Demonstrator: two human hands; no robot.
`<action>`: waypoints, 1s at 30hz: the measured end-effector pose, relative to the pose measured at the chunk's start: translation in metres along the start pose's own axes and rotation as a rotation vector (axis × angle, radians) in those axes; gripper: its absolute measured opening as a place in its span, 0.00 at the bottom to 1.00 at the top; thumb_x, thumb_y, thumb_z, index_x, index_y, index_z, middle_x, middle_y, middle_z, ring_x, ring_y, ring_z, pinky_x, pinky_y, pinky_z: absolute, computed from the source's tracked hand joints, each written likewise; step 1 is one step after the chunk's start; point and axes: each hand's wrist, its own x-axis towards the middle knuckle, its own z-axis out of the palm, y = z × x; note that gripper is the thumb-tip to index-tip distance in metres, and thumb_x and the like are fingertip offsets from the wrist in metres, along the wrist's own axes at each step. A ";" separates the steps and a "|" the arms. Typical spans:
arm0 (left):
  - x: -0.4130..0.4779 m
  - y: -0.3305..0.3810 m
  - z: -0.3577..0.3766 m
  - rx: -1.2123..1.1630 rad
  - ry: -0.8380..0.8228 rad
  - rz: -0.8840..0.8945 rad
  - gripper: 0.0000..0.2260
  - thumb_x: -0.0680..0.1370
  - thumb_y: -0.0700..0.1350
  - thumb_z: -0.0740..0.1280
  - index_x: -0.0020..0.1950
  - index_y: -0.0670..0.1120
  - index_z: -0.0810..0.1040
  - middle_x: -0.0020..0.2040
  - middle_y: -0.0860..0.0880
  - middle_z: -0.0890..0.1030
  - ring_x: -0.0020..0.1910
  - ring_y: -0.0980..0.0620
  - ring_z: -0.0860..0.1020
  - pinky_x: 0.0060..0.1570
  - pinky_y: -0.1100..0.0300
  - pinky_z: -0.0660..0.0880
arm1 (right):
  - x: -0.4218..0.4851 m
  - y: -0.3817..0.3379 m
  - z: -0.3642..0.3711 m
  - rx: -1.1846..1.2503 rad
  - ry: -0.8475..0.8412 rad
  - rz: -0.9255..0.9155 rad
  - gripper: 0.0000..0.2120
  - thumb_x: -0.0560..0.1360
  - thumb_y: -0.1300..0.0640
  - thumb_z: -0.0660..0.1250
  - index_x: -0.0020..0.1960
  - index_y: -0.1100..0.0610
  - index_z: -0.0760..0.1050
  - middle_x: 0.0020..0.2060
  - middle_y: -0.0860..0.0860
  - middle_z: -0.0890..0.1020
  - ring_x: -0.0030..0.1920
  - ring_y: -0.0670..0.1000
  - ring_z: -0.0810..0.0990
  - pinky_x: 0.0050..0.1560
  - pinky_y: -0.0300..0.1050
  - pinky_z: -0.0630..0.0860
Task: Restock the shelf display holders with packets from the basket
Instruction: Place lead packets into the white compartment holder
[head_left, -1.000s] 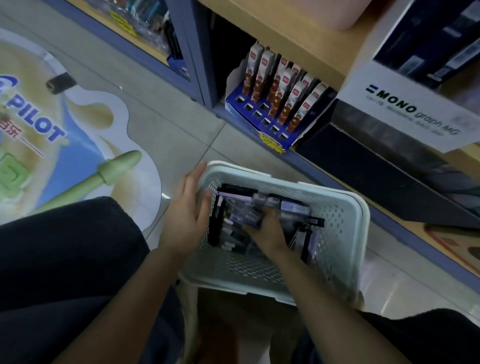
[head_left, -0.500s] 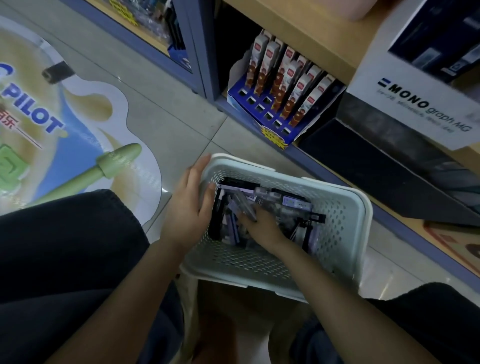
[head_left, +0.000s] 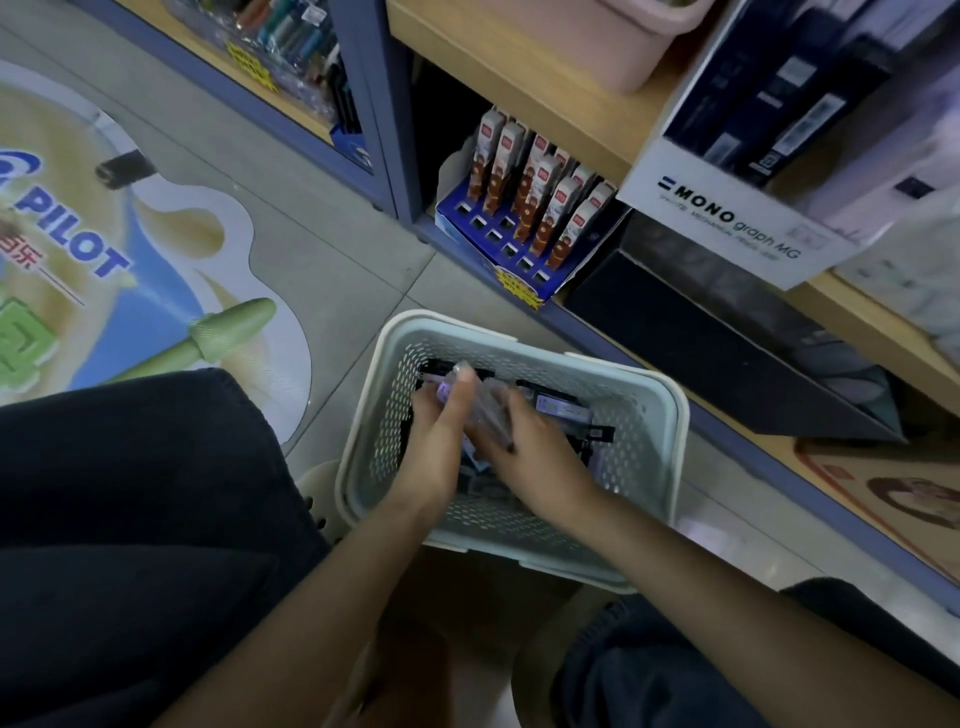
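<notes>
A pale perforated basket (head_left: 670, 415) sits on the floor between my knees. Inside it lie clear packets (head_left: 563, 408) with black and purple labels. Both hands are down in the basket. My left hand (head_left: 439, 441) curls round the left side of a bundle of packets (head_left: 485, 410). My right hand (head_left: 535, 457) grips the same bundle from the right. The bundle's lower part is hidden by my fingers. On the bottom shelf stands a blue display holder (head_left: 511, 270) with several brown-and-white packets and some bare slots.
A white MONO graph display box (head_left: 727, 223) with dark packets sits on the shelf above. A black holder (head_left: 675, 338) lies right of the blue one. A pink tub (head_left: 623, 47) is higher up. A Pilot floor sticker (head_left: 156, 270) covers the tiles at left.
My left hand left the basket's rim and went inside to the packets. My right hand shifted and now both gather one bundle. The view tilted slightly.
</notes>
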 end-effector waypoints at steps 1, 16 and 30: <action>0.000 0.003 0.003 -0.053 -0.032 -0.042 0.19 0.79 0.54 0.58 0.67 0.47 0.67 0.61 0.50 0.75 0.59 0.58 0.74 0.54 0.66 0.67 | -0.003 -0.002 0.000 -0.048 0.005 -0.031 0.22 0.78 0.50 0.62 0.69 0.57 0.63 0.57 0.52 0.79 0.54 0.51 0.80 0.52 0.50 0.77; 0.002 0.021 0.000 -0.483 0.100 0.006 0.08 0.82 0.43 0.57 0.49 0.43 0.74 0.36 0.49 0.82 0.36 0.53 0.81 0.36 0.60 0.78 | -0.025 -0.025 -0.009 0.010 0.057 -0.072 0.25 0.81 0.63 0.56 0.75 0.51 0.55 0.64 0.52 0.71 0.58 0.42 0.74 0.59 0.35 0.71; 0.005 0.023 -0.022 -0.337 0.038 0.067 0.09 0.80 0.41 0.59 0.58 0.40 0.73 0.47 0.43 0.81 0.47 0.47 0.81 0.47 0.50 0.79 | 0.004 -0.022 0.011 -0.235 0.261 -0.349 0.22 0.79 0.49 0.51 0.65 0.58 0.74 0.57 0.52 0.76 0.57 0.49 0.72 0.58 0.41 0.69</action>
